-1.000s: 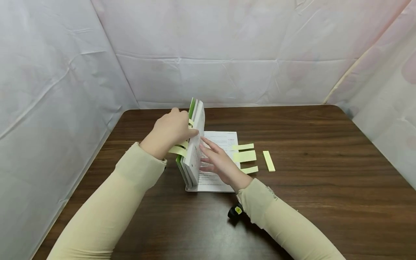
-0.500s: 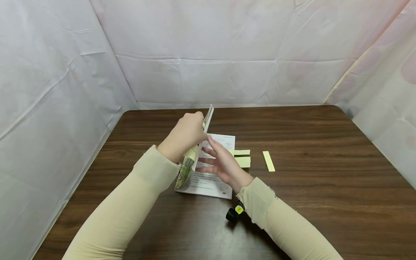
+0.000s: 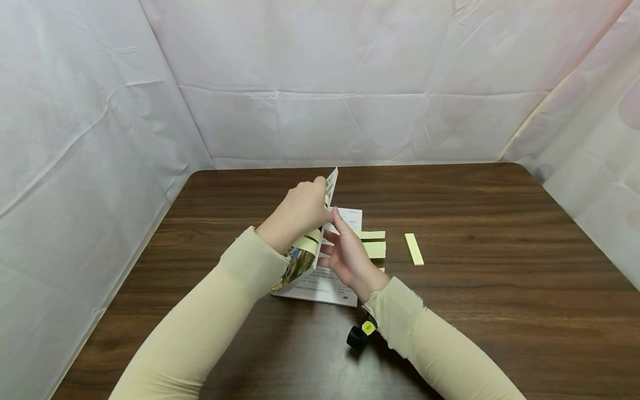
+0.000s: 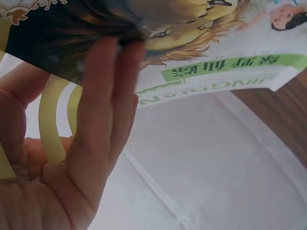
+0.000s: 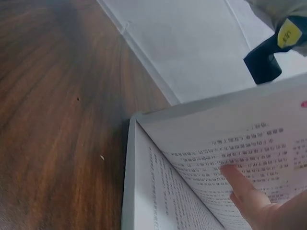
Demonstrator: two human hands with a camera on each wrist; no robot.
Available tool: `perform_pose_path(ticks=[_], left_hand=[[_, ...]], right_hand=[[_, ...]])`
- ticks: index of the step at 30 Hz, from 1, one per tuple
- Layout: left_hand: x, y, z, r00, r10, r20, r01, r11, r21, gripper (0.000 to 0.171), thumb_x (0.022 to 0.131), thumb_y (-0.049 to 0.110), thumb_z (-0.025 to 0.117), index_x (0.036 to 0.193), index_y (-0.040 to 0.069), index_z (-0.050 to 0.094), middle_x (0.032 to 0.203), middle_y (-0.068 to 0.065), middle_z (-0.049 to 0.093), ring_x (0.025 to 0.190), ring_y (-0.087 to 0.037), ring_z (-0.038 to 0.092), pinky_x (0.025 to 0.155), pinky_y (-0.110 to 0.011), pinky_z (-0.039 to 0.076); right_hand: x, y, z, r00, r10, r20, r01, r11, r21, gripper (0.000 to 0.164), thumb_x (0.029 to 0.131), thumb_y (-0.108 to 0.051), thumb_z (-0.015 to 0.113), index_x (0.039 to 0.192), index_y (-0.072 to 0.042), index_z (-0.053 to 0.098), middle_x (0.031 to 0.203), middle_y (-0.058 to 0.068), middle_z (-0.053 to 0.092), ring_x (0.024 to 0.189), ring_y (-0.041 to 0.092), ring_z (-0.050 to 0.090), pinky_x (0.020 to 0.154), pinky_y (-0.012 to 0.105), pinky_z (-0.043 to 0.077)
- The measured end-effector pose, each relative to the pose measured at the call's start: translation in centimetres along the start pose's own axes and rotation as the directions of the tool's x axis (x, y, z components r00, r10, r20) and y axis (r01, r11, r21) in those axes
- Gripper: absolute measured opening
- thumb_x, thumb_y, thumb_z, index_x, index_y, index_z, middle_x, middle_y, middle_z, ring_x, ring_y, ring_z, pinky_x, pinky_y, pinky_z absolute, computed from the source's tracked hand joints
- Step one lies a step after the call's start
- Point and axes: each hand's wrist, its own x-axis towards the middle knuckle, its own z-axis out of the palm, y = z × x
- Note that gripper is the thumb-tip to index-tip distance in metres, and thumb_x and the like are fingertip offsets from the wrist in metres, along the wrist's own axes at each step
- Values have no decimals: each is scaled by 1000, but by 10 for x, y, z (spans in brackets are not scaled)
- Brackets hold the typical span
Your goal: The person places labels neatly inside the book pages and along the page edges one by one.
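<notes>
A paperback book [image 3: 320, 291] lies on the table with a page of print facing up. My left hand [image 3: 300, 208] grips its raised cover and leaves, thumb on the inner side. In the left wrist view, that hand's fingers press on the illustrated cover [image 4: 192, 28], and pale yellow paper strips [image 4: 50, 120] curl by the palm. My right hand [image 3: 350, 258] has its fingers extended against the inner side of the raised leaves, its thumb near the left thumb. One finger touches the printed page [image 5: 244, 143] in the right wrist view.
Pale yellow sticky tabs [image 3: 374, 250] jut from the book's right edge. A separate yellow strip [image 3: 414, 249] lies further right on the brown table [image 3: 500, 266]. A black wrist camera mount [image 3: 357, 336] hangs below the right cuff. White sheeting [image 3: 350, 111] stands behind the table.
My left hand has moved right, swinging the raised part of the book over toward the right. The book's lower part has shifted slightly left and nearer. My right hand stays almost in place.
</notes>
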Motion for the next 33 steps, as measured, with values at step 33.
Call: perform_pose_path(ticks=[33], left_hand=[[-8, -28, 31, 981, 125, 147, -66, 933, -354, 83, 95, 66, 45, 153, 8, 33, 156, -14, 37, 142, -30, 40, 110, -49, 40]], right_hand=[[-14, 4, -21, 999, -19, -44, 27, 981, 194, 44, 104, -56, 27, 102, -30, 61, 110, -6, 57, 107, 11, 53, 98, 31, 41]])
